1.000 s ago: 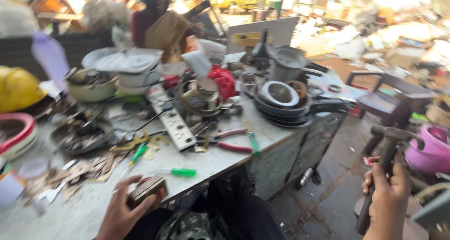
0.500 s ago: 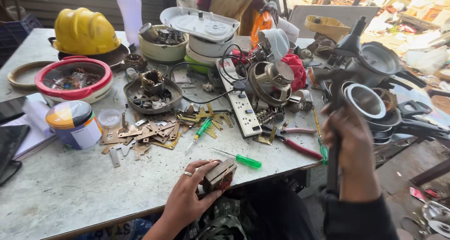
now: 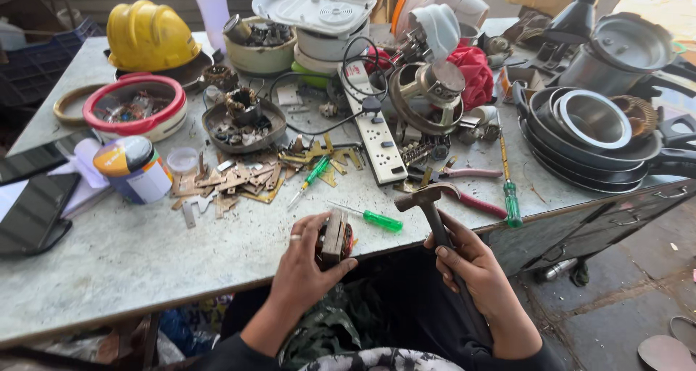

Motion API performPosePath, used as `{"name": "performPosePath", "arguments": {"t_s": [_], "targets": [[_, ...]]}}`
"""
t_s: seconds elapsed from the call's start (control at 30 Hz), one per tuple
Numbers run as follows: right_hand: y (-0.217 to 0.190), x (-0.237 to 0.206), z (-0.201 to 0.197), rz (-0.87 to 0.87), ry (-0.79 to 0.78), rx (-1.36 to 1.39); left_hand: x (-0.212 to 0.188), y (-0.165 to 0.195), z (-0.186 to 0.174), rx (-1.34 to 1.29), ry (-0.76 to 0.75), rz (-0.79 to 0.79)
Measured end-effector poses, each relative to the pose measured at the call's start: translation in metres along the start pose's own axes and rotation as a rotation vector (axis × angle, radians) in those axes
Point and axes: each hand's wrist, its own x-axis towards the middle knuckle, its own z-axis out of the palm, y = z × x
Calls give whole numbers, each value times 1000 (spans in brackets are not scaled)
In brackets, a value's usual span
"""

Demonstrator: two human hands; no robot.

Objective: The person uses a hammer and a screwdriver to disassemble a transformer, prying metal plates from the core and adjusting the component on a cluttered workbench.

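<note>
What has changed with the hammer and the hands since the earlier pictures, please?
The right hand brought the hammer up from low beside the table and swung it inward; its head now sits over the table edge, near the left hand. The left hand kept its grip on the small motor core at the edge. The green screwdrivers and power strip stayed put.

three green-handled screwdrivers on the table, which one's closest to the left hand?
The short one lying just right of the left hand at the table's front edge. The other two lie farther off: one by the metal scraps, one near the pans.
</note>
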Motion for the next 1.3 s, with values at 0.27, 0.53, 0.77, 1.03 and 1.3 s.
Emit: {"name": "performPosePath", "arguments": {"t_s": [0.27, 0.53, 0.77, 1.03, 1.3], "targets": [[9, -12, -3, -62, 15, -191, 29, -43, -22, -93, 21, 70], [36, -29, 16, -215, -126, -407, 40, -48, 10, -713, -201, -52], [42, -36, 23, -385, -188, -675, 32, -30, 20, -767, 0, -165], [-3, -45, 26, -530, -152, -824, 27, -26, 14, -761, -19, -218], [-24, -31, 35, -238, -476, -987, 29, -25, 12, -758, 1, -108]]}}
